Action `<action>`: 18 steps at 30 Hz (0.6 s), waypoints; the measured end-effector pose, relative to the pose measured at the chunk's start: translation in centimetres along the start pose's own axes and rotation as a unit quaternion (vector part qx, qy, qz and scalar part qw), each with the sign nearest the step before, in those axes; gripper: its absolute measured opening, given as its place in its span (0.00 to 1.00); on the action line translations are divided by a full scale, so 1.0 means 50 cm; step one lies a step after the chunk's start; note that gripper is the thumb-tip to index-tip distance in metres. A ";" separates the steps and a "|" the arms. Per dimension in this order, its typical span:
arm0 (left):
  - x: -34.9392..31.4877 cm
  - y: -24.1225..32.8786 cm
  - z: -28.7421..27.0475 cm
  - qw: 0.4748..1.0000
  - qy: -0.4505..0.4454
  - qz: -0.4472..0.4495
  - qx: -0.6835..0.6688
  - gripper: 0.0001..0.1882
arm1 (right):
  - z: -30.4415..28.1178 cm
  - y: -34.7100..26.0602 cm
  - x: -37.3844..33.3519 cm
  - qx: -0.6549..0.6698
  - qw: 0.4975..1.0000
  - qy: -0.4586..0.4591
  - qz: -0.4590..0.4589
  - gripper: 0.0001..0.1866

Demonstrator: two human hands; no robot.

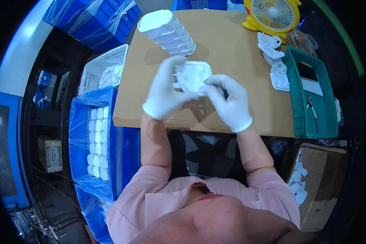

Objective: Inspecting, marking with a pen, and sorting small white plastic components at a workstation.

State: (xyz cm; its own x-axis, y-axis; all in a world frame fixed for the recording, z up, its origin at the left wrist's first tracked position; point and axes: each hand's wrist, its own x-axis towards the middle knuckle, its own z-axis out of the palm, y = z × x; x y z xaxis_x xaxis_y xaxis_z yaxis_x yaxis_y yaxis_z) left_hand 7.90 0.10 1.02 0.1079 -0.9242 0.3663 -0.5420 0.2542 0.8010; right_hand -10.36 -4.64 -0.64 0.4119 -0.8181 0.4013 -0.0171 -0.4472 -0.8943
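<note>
Both my hands wear white gloves and meet above the near half of the table. Between them is a white moulded plastic part [198, 73], squarish with rounded corners and a raised rim. My left hand [165, 90] grips its left side, thumb along the lower edge. My right hand [231, 102] is closed, with thumb and forefinger pinched at the part's lower right corner. Whether a smaller piece sits in that pinch is hidden. Beyond my left hand rises a leaning stack of similar white parts [166, 32].
On the brown table [232, 44], a yellow fan [272, 12] stands far right, near loose white parts [279, 77]. A green tray [325, 114] at the right edge holds pliers [311, 110]. Left are a white basket [89, 73] and a blue lined crate [79, 134]; lower right, a cardboard box [321, 179].
</note>
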 end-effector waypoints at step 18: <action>0.011 -0.148 -0.021 0.972 0.038 -0.139 -0.188 0.43 | -0.027 0.018 0.014 -0.039 0.997 0.055 0.032 0.04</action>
State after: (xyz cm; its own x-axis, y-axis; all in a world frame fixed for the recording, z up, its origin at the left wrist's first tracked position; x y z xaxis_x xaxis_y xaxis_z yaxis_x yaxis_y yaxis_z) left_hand 12.83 -1.99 -4.20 0.2753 -0.9520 0.1337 -0.1423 0.0972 0.9850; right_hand -11.29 -6.10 -0.89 0.3058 -0.8785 0.3671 -0.1119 -0.4161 -0.9024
